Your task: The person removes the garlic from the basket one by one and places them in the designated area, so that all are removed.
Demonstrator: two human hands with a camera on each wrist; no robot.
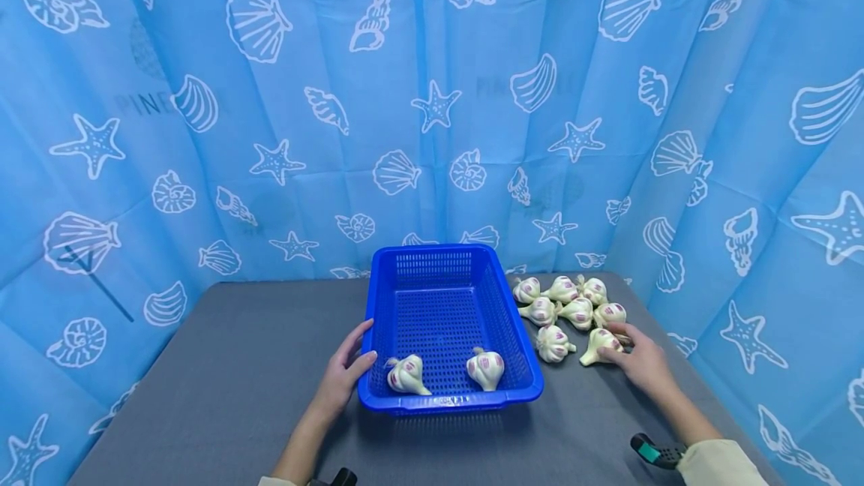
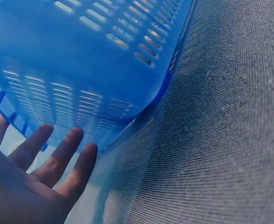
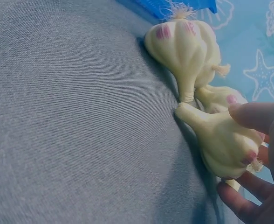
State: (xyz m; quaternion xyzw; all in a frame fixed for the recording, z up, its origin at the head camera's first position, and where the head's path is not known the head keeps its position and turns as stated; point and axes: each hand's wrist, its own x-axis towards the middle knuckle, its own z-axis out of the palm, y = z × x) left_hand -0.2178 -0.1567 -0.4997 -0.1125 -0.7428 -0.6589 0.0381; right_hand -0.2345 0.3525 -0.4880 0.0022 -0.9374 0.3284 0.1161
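Observation:
A blue plastic basket (image 1: 439, 401) stands on the grey cloth with two garlic bulbs inside, one at the near left (image 1: 406, 375) and one at the near right (image 1: 486, 370). At the basket's left side, my left hand (image 1: 337, 381) touches the rim. Its fingers (image 2: 58, 161) extend fairly straight beside the slotted wall in the left wrist view, where the thumb is hidden. My right hand (image 1: 641, 360) holds a garlic bulb (image 3: 223, 140) at the right of the table, thumb on one side and fingers on the other. Another garlic bulb (image 3: 186, 49) lies just beyond it.
Several garlic bulbs (image 1: 577, 313) cluster right of the basket, one (image 1: 553, 344) close to its wall. A blue curtain (image 1: 432, 133) with white sea-shell prints surrounds the grey table (image 1: 270, 366) at the back and sides.

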